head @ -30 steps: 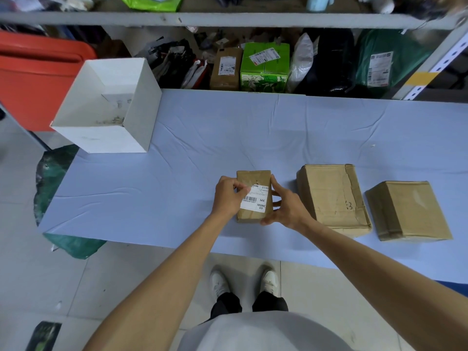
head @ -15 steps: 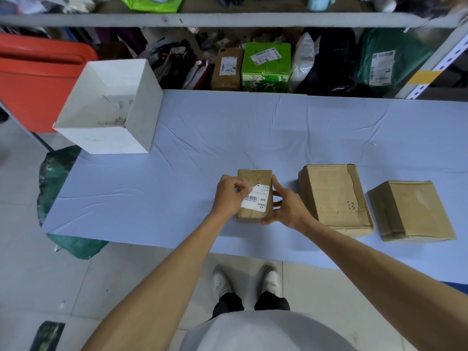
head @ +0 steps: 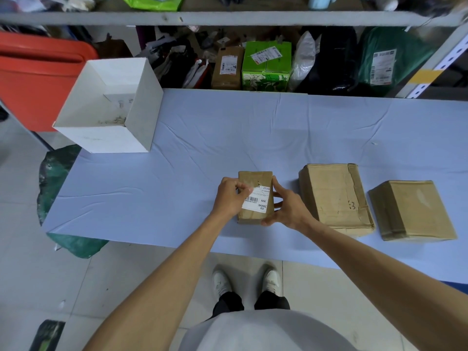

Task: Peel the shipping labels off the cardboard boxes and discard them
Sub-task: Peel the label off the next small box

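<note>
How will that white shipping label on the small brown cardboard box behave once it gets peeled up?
The white shipping label looks thin, so probably floppy and apt to curl. Its sticky back may cling to the left hand. The small brown cardboard box may lift unless the right hand holds it.

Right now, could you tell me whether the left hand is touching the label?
Touching. The head view shows the left hand with its fingertips pinching the label's left corner on the small box.
</note>
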Available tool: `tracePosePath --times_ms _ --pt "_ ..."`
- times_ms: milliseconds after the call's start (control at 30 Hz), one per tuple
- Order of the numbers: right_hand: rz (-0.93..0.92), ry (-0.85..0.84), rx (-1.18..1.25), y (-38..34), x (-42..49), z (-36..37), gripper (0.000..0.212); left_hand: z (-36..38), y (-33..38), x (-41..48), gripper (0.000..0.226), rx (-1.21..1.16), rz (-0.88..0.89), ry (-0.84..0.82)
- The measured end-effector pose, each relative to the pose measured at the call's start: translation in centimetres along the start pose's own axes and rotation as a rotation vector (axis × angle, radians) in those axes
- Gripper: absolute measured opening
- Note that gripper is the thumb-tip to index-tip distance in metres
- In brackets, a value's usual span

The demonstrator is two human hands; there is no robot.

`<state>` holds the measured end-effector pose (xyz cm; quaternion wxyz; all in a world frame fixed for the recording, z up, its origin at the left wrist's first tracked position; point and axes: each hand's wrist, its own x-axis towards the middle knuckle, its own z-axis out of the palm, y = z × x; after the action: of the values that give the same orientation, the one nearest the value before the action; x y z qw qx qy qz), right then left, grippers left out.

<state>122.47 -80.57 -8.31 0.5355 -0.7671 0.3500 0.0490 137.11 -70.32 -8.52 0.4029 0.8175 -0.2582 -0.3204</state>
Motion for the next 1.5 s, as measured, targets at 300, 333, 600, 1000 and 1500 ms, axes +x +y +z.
tracePosePath --times_ms 300,333,600,1000,1500 --pt "0.002 0.0 -0.016 -0.1 0.0 0.0 0.127 0.0 0.5 -0.2 0.015 -0.032 -0.04 0.042" --pt "0.002 0.0 -0.017 -0.1 0.0 0.0 0.126 -0.1 0.6 -0.3 0.014 -0.04 -0.044 0.043" --pt "-0.012 0.001 -0.03 -0.3 0.0 -0.1 0.122 -0.1 0.9 -0.5 0.013 -0.06 -0.053 0.052" --pt "0.005 -0.004 -0.048 -0.3 0.0 -0.1 0.126 -0.1 0.8 -0.6 0.012 -0.095 -0.056 0.036" --pt "0.004 0.003 -0.043 -0.3 -0.1 -0.1 0.127 -0.1 0.6 -0.5 0.013 -0.091 -0.042 0.025"
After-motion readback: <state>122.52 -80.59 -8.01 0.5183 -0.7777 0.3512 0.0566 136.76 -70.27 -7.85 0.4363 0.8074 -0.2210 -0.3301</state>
